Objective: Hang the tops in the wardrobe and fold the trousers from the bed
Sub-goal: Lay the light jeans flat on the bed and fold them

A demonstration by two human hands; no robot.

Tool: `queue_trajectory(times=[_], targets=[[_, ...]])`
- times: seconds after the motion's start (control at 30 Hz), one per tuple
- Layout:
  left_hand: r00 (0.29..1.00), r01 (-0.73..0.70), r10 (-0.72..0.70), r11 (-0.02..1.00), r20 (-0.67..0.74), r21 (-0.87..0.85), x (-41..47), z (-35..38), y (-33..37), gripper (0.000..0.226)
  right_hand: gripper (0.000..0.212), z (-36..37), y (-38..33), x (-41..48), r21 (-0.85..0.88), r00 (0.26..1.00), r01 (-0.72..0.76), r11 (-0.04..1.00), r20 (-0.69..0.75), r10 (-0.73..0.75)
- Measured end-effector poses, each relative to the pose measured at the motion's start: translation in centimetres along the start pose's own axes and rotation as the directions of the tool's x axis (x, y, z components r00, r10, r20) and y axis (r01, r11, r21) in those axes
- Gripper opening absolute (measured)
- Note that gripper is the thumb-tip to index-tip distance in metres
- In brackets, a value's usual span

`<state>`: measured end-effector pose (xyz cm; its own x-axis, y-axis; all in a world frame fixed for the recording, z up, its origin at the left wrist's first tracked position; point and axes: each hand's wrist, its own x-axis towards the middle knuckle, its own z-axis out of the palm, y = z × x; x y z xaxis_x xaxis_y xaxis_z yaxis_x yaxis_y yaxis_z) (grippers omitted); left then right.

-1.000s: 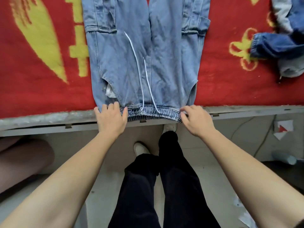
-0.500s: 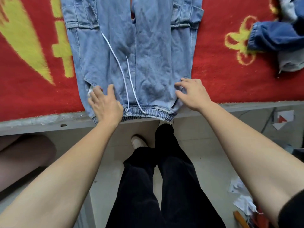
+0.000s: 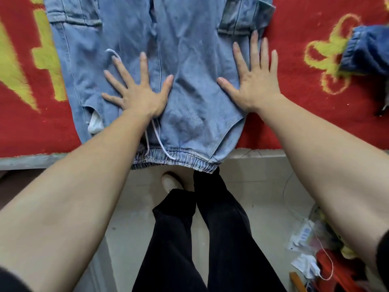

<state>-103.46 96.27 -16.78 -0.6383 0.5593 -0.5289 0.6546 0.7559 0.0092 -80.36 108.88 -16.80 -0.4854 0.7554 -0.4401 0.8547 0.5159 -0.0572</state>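
Pale floor tiles (image 3: 263, 186) ran up to the bed, where the person's black-clad legs (image 3: 210, 239) and one light shoe (image 3: 170, 182) stood close against the grey bed edge (image 3: 31, 161). Scraps of paper (image 3: 303, 239) littered the floor to the right of the legs.

Both bare forearms reached over that edge. The light-blue trousers (image 3: 189, 60) lay flat and face up on the red and yellow blanket (image 3: 294, 91), legs running away from the person and out of the top of the view. Their elastic waistband (image 3: 179, 159) hung just past the bed edge, with a white drawstring (image 3: 160, 140) trailing across it.

The left hand (image 3: 139, 93) pressed palm down on the left half of the trousers, fingers straight and spread wide, gripping nothing, its wrist lying over the drawstring. The right hand (image 3: 256, 81) lay equally flat and splayed along the trousers' right side, the thumb on denim and the little finger reaching over the side seam onto the blanket. Between the two thumbs a strip of wrinkled denim stayed uncovered.

A white pocket lining (image 3: 94, 123) showed at a slit near the left side seam, and a flapped cargo pocket (image 3: 242, 20) sat beyond the right fingertips.

Broad bands of blanket showed on both sides of the trousers. On the far right a darker denim garment (image 3: 368, 51) lay well apart from them, its rolled cuff pointing toward the trousers.
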Motion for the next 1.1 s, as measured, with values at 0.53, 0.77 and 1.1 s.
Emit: queue_trajectory(times=[0.53,0.77,1.1], targets=[[0.839,-0.541,0.544,0.835,-0.002,0.104,-13.8,5.2,10.2,0.046,0.032,-3.3,3.7,3.2,0.685,0.890,-0.432,0.587,0.219,0.399],[0.913,-0.139,0.291,0.880,0.285,-0.455,-15.2,2.3,12.6,0.009,0.027,-6.1,6.1,2.4,0.669,0.875,-0.470,0.575,0.270,0.401],[0.860,0.309,0.194,0.538,0.472,-0.784,-12.4,-6.4,2.9,0.011,0.034,-11.4,-3.3,3.6,0.909,0.891,-0.379,0.174,0.308,0.333]])
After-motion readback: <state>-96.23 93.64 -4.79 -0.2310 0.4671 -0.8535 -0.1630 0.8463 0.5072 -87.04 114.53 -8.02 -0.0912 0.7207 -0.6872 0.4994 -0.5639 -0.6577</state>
